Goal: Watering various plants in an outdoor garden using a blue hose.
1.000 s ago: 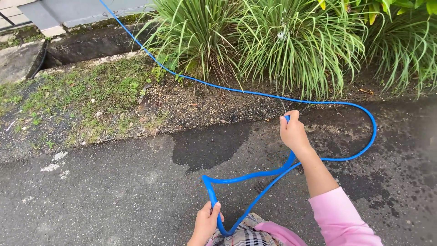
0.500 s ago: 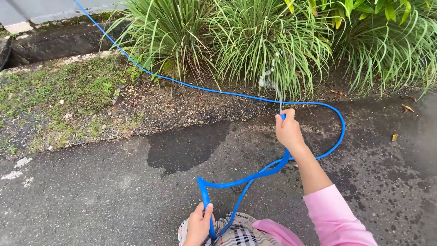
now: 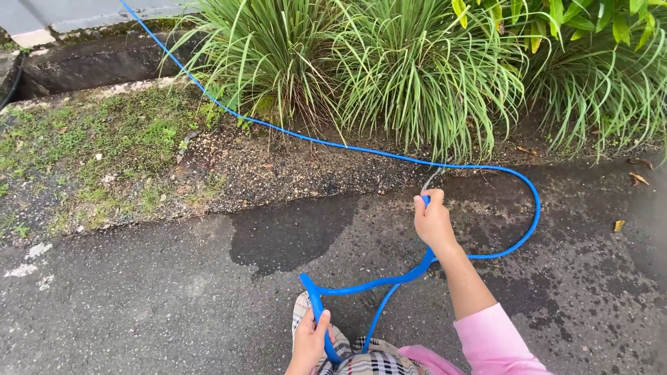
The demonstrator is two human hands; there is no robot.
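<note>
A long blue garden hose (image 3: 326, 144) runs from the top left, past the plants, loops on the wet asphalt at the right and comes back to me. My right hand (image 3: 433, 222) is closed around the hose's end, which points toward the plants; a thin stream of water leaves it. My left hand (image 3: 310, 340) grips a kinked bend of the same hose low in the frame, near my checked clothing (image 3: 375, 362). A pink sleeve covers my right forearm.
Tall grass-like plants (image 3: 389, 69) line the bed along the top. A gravel and moss strip (image 3: 125, 153) lies left, with a concrete drain (image 3: 90, 59) behind it. A dark wet patch (image 3: 292, 232) marks the asphalt. Dry leaves lie at the right.
My right hand with the hose end has dropped lower and nearer to me. The spray onto the plants has shrunk to a thin stream. The hose loop has shifted right.
</note>
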